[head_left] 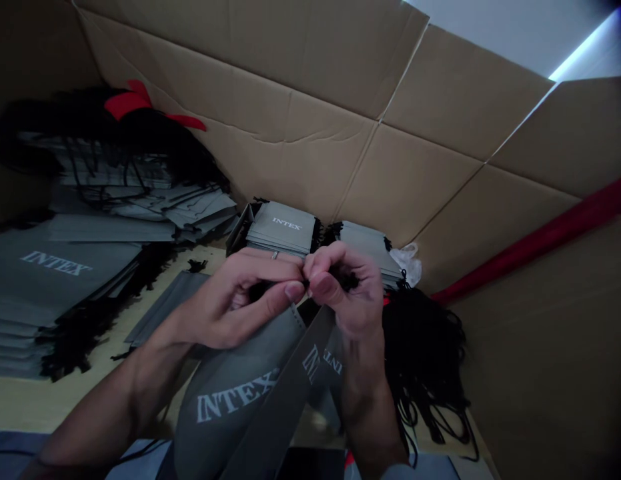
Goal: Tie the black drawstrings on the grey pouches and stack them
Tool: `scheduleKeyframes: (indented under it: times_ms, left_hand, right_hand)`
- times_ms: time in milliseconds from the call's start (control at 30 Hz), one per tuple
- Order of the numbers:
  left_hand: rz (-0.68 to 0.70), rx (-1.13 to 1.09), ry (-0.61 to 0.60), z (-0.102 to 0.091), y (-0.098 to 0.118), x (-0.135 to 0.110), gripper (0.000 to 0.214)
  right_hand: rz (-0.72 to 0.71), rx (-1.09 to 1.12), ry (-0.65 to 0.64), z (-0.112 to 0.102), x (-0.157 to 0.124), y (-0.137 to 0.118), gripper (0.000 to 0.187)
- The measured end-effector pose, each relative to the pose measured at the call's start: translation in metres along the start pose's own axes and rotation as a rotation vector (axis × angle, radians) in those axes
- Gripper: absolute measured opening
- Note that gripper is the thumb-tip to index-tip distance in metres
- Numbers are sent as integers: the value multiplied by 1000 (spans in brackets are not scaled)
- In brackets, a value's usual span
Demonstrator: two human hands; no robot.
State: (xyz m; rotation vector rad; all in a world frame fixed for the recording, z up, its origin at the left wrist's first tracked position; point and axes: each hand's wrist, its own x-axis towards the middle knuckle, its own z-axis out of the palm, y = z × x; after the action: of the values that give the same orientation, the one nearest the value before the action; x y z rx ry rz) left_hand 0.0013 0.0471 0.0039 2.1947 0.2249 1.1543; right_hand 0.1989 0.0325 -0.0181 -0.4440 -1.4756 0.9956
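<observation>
My left hand (255, 293) is closed in a pinch, thumb against forefinger, on a black cord whose end is mostly hidden by the fingers. Fingertip to fingertip with it, my right hand (345, 283) curls closed around the same dark cord. Below both hands hangs a grey INTEX drawstring bag (230, 427), a row of stitching along its upper edge. Beside it, under my right hand, another grey printed piece (285, 393) hangs tilted. A ring shows on my left hand.
Stacked grey bags (70, 287) with black cord ends lie left, beneath a heap of black cords (165, 143) with a red strip. Two smaller bag stacks, one boxed (283, 223), stand ahead. More black cords (425, 353) lie right. Cardboard walls (290, 113) enclose the table.
</observation>
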Motion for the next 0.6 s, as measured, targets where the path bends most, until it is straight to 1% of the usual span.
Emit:
scheduleKeyframes:
  times_ms: [100, 133, 200, 267, 333, 433, 467, 500, 600]
  left_hand:
    - [-5, 5, -17, -4, -1, 1, 33]
    - [-10, 12, -24, -5, -2, 1, 32]
    - [-13, 18, -30, -7, -3, 1, 32]
    - [-13, 23, -27, -8, -3, 0, 31]
    - [-27, 40, -23, -8, -3, -1, 30]
    - [-63, 102, -30, -6, -4, -1, 28]
    - [-74, 123, -39, -6, -4, -1, 28]
    - [-79, 142, -47, -5, -4, -1, 28]
    - [-70, 185, -59, -3, -4, -1, 26]
  right_hand:
    - [10, -41, -39, -6, 1, -3, 26]
    - [28, -78, -52, -9, 1, -5, 30]
    - [60, -145, -80, -14, -1, -8, 45]
    - [63, -185, -90, -16, -1, -10, 54]
    - [22, -190, -89, -12, -1, -9, 50]
    - [-49, -170, -58, -5, 1, -8, 29]
    - [-52, -168, -46, -4, 2, -8, 26]
    - [-43, -169, -37, -4, 3, -8, 25]
    - [13, -166, -33, -7, 3, -7, 31]
